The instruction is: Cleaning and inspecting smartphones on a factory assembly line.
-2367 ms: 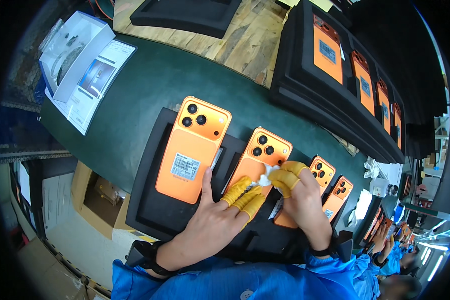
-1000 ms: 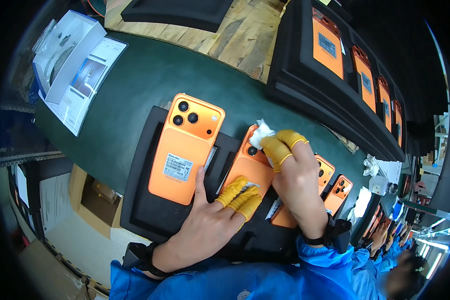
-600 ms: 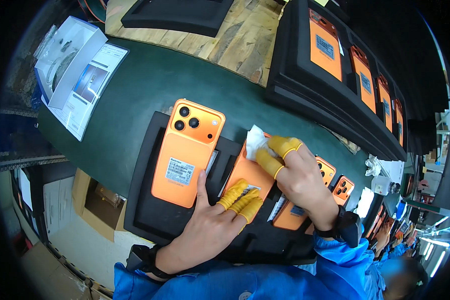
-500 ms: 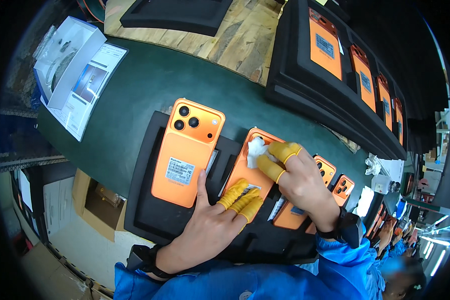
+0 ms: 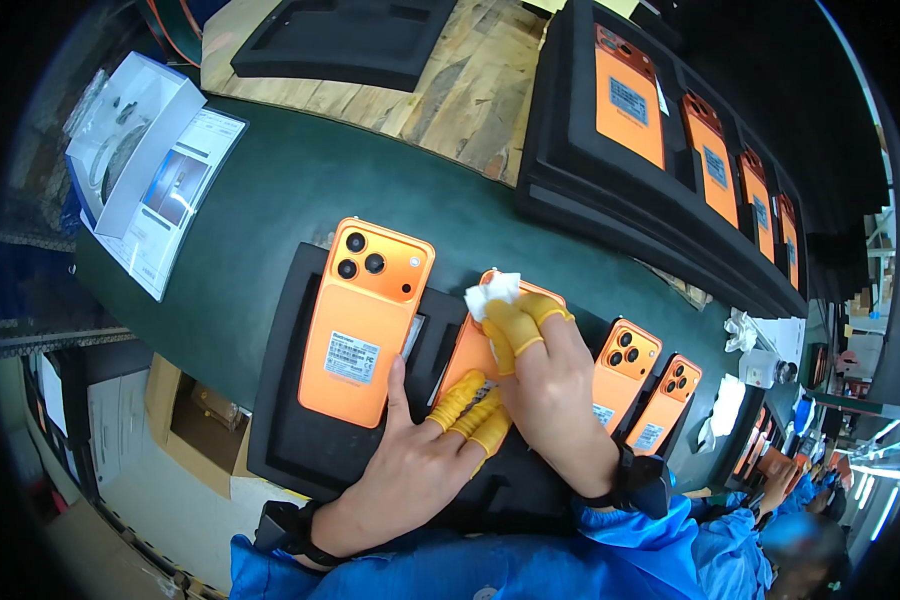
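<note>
My right hand [image 5: 552,390] pinches a white wipe [image 5: 494,293] against the camera end of an orange phone [image 5: 468,352]. Yellow finger cots cover some of its fingers, which hide much of that end. My left hand [image 5: 400,470], also in yellow cots, rests its fingers, stretched out, on the lower part of the same phone. Its thumb lies by the lower right edge of another orange phone [image 5: 342,320], which lies back up with a white label. Both phones are at a black foam tray [image 5: 278,420].
Farther right, two more orange phones [image 5: 622,372] lie back up. Stacked black foam trays [image 5: 560,165] with labelled orange phones stand at the back right. An open white box [image 5: 120,130] sits on papers at the left. A cardboard box [image 5: 175,440] stands below the table edge. Other people work at far right.
My right hand has moved left with the wipe, across the phone's camera end. The phones to its right show more fully. My left hand stays on the phone; the view has shifted slightly.
</note>
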The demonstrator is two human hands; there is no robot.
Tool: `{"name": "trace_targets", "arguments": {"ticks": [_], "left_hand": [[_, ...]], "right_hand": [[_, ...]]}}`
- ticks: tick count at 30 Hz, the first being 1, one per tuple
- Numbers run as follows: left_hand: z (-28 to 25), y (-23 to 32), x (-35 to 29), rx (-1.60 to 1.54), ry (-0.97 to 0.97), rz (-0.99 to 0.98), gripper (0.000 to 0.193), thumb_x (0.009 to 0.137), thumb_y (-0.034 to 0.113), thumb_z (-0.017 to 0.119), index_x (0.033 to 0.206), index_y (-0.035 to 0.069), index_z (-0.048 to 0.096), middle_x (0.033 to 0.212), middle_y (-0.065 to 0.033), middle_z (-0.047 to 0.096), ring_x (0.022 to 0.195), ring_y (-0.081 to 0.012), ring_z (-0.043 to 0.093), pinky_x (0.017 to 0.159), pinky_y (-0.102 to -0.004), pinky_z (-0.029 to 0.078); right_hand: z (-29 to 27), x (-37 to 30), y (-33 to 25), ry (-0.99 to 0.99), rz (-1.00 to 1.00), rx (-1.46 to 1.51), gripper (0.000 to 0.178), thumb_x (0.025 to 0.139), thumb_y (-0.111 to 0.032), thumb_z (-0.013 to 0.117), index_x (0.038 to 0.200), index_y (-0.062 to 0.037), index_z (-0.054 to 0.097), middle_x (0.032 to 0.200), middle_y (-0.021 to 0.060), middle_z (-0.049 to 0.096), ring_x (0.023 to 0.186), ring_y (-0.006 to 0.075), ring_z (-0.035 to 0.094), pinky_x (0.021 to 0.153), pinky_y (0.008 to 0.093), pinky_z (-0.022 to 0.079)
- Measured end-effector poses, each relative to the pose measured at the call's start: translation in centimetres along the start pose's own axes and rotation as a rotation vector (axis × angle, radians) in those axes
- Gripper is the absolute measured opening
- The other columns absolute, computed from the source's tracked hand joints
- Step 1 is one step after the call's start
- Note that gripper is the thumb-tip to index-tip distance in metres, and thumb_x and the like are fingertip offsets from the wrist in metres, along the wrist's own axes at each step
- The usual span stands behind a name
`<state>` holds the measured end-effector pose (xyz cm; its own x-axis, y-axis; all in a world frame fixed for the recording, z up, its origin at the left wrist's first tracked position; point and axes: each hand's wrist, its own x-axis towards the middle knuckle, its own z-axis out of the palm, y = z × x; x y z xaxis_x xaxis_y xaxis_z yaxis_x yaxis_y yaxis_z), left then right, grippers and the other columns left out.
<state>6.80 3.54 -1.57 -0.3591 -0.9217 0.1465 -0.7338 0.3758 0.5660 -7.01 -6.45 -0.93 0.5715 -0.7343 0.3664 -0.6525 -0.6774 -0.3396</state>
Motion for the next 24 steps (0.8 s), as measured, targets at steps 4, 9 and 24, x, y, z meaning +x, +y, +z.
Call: {"name": "trace_targets", "arguments": {"ticks": [4,9,24], "left_hand": [[0.3,-0.2,-0.2,0.008,0.012,-0.004,0.005,0.078,0.011,0.063,0.078,0.006,0.064,0.051,-0.0027,0.047,0.052,-0.0134,0.054,0.101,-0.0751,0.009],[0.3,-0.3,-0.2,0.084,-0.036,-0.024,0.024,0.077,0.02,0.07,0.097,0.007,0.069,0.067,-0.0013,0.063,0.068,-0.0121,0.064,0.103,-0.0734,0.006],[0.3,0.1,-0.2,0.07,-0.029,-0.004,0.031,0.076,0.018,0.069,0.106,0.008,0.067,0.07,-0.0017,0.065,0.071,-0.0118,0.065,0.103,-0.0734,0.004]], "right_hand": [[-0.1,0.9,0.7,-0.017,-0.086,0.029,0.04,0.061,-0.001,0.063,0.101,0.0044,0.062,0.093,0.0144,0.055,0.074,0.0277,0.055,0.066,0.0341,0.048],[-0.4,0.4,1.7,-0.09,-0.154,0.08,0.039,0.063,-0.003,0.065,0.101,0.0026,0.063,0.095,0.0127,0.056,0.077,0.0269,0.054,0.068,0.0338,0.048],[-2.1,1.3,0.9,-0.064,0.023,0.143,0.039,0.064,0.009,0.064,0.101,-0.001,0.063,0.093,0.016,0.057,0.083,0.0331,0.057,0.072,0.0391,0.049]]}}
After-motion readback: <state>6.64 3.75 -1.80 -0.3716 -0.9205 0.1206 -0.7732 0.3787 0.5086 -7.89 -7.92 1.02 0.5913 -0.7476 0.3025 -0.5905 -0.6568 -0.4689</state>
